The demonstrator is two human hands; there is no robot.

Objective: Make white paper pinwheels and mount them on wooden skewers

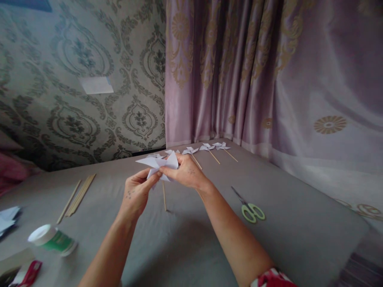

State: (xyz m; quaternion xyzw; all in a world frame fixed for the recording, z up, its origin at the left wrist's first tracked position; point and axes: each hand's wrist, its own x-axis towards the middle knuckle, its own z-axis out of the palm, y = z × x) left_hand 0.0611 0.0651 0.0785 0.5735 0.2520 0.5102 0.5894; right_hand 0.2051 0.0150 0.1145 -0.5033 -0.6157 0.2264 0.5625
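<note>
A white paper pinwheel (155, 162) is held up between my two hands, just left of the middle of the view. My left hand (136, 193) pinches its lower left blade between thumb and fingers. From the right, my right hand (186, 171) grips it, the thumb pressed near the centre and the fingers partly hidden behind the paper. Below the pinwheel a thin wooden stick (164, 195) shows, its top hidden by the paper; whether it is joined to the pinwheel I cannot tell. Farther back, several finished-looking pinwheels on sticks (207, 147) lie in a row.
Green-handled scissors (253, 212) lie to the right on the grey sheet (287, 239). At left are several wooden sticks (80, 195), a white-and-green jar (53, 240), folded papers (8, 219) and a red object (31, 274). Wall and curtain (221, 79) border the back.
</note>
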